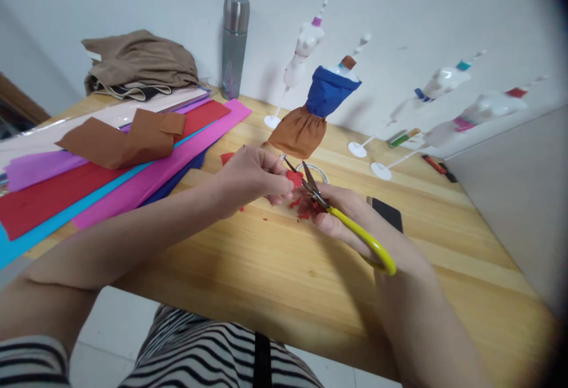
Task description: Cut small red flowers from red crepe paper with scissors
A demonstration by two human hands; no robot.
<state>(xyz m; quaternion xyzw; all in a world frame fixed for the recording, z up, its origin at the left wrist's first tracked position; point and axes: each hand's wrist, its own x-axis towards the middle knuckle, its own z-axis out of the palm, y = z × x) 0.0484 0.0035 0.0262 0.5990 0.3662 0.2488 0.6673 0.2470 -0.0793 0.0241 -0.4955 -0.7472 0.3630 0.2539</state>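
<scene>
My left hand (261, 174) pinches a small red piece (294, 178) between thumb and fingers, over the middle of the wooden table. From the right, my right hand (339, 213) grips yellow-handled scissors (355, 231). Their blades are parted and lie right beside the red piece; whether they touch it I cannot tell. Small red scraps (303, 216) lie below the hands, and a white ring of tape (317, 172) is partly hidden behind the blades. Just beyond stands a small mannequin in a blue top (331, 91) and brown skirt (300, 132).
Coloured strips (168, 190) with a brown piece (148, 139) on them cover the left side. Behind are a folded brown cloth (142, 62) and a grey flask (234, 51). More mannequins (448, 80) stand at the back. A dark phone-like object (387, 213) lies by my right wrist.
</scene>
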